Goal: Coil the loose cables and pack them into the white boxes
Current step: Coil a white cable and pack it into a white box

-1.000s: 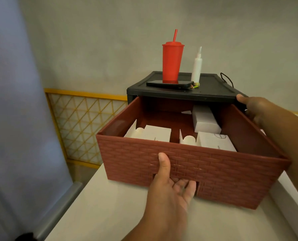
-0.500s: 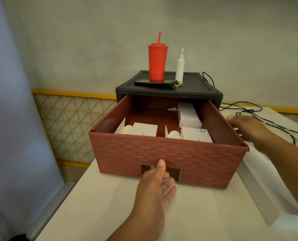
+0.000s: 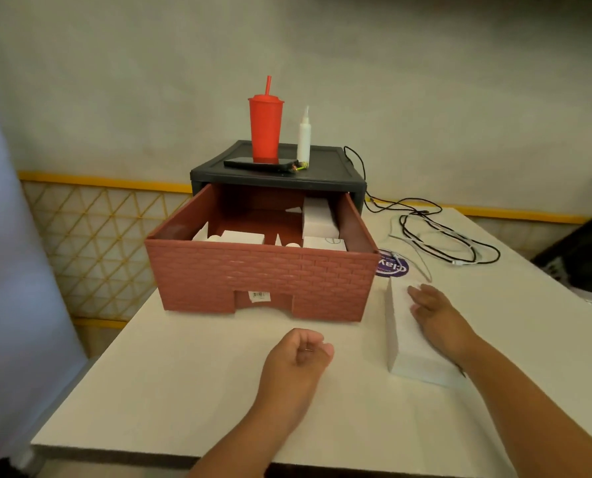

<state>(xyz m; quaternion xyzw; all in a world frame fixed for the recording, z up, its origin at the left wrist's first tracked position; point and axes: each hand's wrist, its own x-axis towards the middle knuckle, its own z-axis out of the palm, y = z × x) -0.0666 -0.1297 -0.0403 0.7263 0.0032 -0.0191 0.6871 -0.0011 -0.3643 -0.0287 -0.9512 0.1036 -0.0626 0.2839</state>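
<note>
Quick count: four white boxes (image 3: 415, 343), three in the one brown drawer (image 3: 263, 277) past the left hand (image 3: 296, 357), one under the right hand (image 3: 432, 312). At least two cables (image 3: 443, 232), one cup (image 3: 265, 129), one bottle (image 3: 304, 136), one phone (image 3: 258, 164).

right hand (image 3: 434, 313) flat on white box (image 3: 403, 343); left hand (image 3: 298, 357) curled, empty; drawer (image 3: 263, 274) open

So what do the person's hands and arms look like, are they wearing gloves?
No gloves! The left hand and the right hand are bare. The left forearm and the right forearm are bare too, so no sleeve shows. I see no watch or bracelet; a ring would be too small to tell.
</note>
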